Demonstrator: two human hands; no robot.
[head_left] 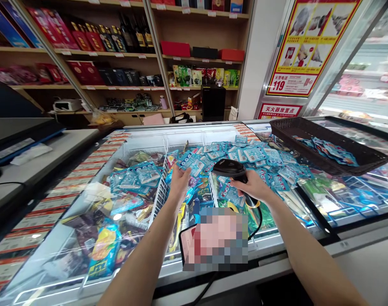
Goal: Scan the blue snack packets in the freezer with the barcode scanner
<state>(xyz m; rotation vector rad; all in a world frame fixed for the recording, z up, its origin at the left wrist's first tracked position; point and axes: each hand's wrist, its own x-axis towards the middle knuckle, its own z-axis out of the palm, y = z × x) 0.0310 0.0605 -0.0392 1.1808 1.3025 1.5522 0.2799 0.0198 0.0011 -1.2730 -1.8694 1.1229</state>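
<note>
My left hand [180, 180] pinches a small blue packet [191, 162] with a white label, lifted a little above the freezer's glass top. A black handheld barcode scanner [229, 168] is in my right hand [253, 185], its head pointing left toward the packet and its cable running down. Many similar blue packets [270, 157] lie spread over the glass behind and right of the scanner. Another loose pile of blue packets [136, 176] lies to the left. A device with a blurred screen [214, 240] rests near the front edge, below both hands.
A dark woven basket [356, 168] with several blue packets stands at the right. Under the glass of the chest freezer [143, 142] are wire baskets and frozen goods. A counter [75, 146] with a dark machine is at the left. Shelves of boxes and bottles [130, 34] line the back.
</note>
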